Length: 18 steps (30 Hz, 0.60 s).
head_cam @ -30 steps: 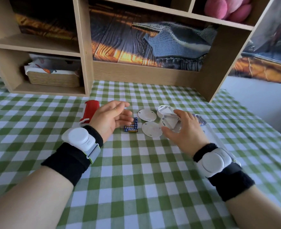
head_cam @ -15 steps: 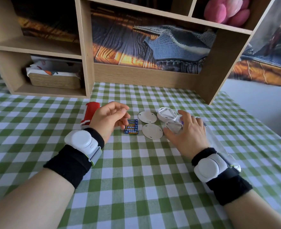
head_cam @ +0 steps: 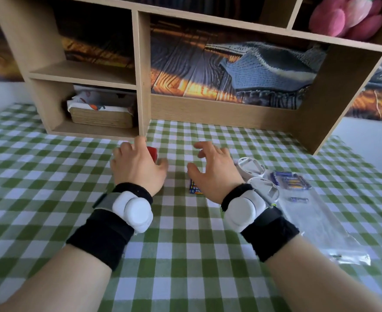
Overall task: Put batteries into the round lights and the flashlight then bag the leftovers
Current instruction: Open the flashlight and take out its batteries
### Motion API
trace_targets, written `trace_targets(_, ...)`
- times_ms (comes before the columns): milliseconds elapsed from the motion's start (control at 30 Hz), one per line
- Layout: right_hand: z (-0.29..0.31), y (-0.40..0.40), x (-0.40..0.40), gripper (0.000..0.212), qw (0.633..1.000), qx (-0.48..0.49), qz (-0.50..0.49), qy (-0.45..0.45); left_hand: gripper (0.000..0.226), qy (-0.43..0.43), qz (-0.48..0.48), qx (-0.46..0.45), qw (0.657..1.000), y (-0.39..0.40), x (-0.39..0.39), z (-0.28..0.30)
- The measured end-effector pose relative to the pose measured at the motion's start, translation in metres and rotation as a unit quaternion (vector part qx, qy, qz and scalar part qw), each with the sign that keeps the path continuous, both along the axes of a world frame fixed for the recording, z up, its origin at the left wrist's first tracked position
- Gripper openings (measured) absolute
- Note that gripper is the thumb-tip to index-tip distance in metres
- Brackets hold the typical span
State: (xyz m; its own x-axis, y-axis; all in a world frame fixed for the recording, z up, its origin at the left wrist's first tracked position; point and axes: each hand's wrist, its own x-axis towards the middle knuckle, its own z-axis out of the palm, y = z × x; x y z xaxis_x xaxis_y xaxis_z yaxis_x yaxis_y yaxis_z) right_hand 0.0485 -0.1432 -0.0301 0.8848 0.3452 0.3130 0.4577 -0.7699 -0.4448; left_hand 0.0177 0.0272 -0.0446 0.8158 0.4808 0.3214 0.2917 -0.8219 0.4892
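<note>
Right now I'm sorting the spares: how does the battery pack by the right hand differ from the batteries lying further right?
The battery pack is half hidden under the right hand; the batteries further right lie fully in view. The pack sits on bare checked cloth; the others rest on a clear plastic bag. The pack is one block; the others include a lone battery lying apart from the rest. Both look blue with yellow.

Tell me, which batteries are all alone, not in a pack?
The single loose battery, lying by itself on the clear plastic bag. The others sit bundled in packs, one partly under the right hand.
</note>
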Motion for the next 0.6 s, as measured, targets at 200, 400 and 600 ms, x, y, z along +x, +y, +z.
trace_targets(200,-0.018,-0.01,0.002,0.032,0.999,0.026,0.004,-0.032,0.08,0.116,0.008,-0.001,0.993,0.002,0.004,-0.005)
trace_targets(400,-0.009,-0.019,-0.001,0.026,0.992,0.105,0.013,-0.07,0.074,0.023,-0.045,-0.159,0.986,-0.003,0.007,0.004)
trace_targets(600,-0.004,-0.012,-0.008,0.032,0.985,0.164,0.032,-0.033,0.066,-0.066,-0.173,-0.315,0.931,-0.023,0.004,0.005)
